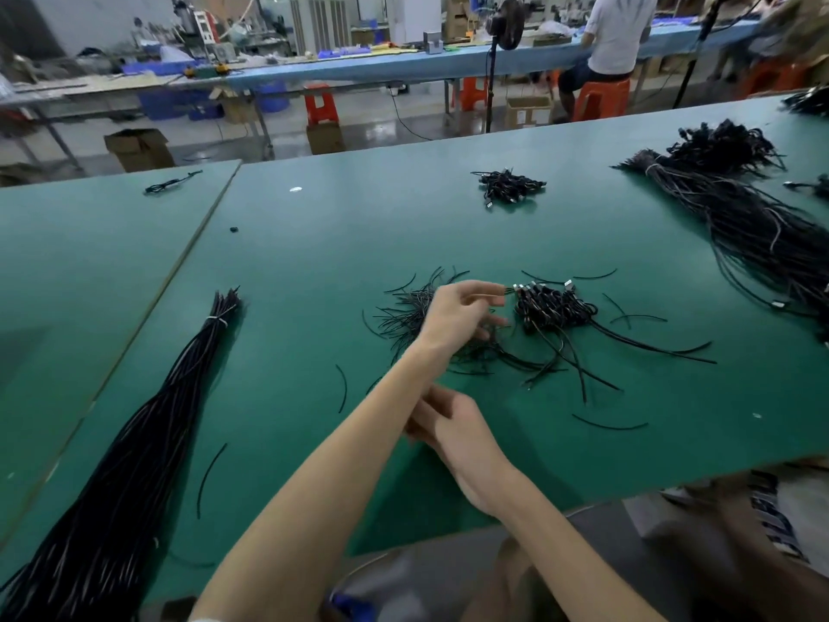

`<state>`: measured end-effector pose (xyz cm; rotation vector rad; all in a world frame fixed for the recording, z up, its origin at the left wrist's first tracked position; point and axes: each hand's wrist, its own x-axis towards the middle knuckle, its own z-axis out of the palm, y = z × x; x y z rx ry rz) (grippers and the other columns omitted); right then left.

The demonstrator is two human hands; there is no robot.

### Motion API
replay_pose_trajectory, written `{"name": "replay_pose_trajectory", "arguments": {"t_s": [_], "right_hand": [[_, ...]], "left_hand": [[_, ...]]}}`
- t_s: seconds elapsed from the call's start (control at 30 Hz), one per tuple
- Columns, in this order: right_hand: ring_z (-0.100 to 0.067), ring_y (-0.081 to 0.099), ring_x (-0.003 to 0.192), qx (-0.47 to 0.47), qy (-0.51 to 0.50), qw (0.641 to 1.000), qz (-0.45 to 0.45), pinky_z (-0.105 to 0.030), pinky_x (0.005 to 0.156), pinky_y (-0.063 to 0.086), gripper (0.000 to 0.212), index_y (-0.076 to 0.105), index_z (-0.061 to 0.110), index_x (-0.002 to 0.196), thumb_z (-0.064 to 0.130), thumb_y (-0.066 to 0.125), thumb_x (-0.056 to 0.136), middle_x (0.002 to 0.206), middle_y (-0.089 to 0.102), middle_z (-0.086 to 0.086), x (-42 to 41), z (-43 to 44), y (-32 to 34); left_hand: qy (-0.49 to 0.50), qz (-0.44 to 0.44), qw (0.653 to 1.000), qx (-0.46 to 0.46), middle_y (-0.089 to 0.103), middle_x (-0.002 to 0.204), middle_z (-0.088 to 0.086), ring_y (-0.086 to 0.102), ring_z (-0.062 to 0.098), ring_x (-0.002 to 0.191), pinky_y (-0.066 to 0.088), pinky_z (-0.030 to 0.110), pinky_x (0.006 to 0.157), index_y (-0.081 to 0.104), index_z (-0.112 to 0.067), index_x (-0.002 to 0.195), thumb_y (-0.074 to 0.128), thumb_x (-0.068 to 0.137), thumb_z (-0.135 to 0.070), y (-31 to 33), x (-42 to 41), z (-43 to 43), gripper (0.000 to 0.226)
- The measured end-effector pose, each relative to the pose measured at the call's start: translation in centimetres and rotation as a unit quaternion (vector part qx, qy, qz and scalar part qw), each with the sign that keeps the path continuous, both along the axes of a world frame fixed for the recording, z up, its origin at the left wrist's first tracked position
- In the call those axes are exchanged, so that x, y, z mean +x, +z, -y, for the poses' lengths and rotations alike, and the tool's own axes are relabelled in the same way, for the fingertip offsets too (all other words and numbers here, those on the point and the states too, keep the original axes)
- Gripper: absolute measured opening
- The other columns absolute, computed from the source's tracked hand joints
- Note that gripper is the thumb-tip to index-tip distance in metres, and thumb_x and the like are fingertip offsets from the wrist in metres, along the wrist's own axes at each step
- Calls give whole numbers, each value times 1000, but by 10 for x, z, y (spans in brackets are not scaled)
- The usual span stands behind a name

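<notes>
My left hand (457, 312) hovers over the green table (314, 271), its fingers spread and reaching right toward a pile of coiled black cables (554, 308) with metal plugs. The fingertips are just short of the pile's left edge and hold nothing. Under that hand lies a scatter of short black tie wires (403, 314). My right hand (453, 430) is lower, near the table's front. Its blurred fingers point up-left and pass partly behind my left forearm, with nothing visible in them.
A long tied bundle of black cables (148, 442) lies at the left, a bigger bundle (758, 226) at the right, and a small coiled pile (509, 186) sits further back. Loose wire pieces dot the table. A person (614, 38) sits at a far bench.
</notes>
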<state>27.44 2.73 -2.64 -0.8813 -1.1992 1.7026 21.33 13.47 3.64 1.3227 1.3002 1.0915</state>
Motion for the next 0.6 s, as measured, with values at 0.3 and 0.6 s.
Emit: {"name": "replay_pose_trajectory", "arguments": {"t_s": [0.3,0.6], "right_hand": [[-17,65,81,40,20,999,6,-24,71,53,17,69,2,97,12,58,104,94,75,-15,1,1,-5],[-17,65,81,59,22,998,29,-24,72,54,17,71,4,97,15,59,103,94,76,-14,4,6,-5]], "left_hand": [[282,-491,824,12,59,125,18,58,37,112,46,46,92,61,-3,127,48,99,-2,-22,-167,53,31],[333,-632,686,-141,50,130,25,44,42,122,34,53,104,52,-2,118,58,91,0,-37,-246,95,27]]}}
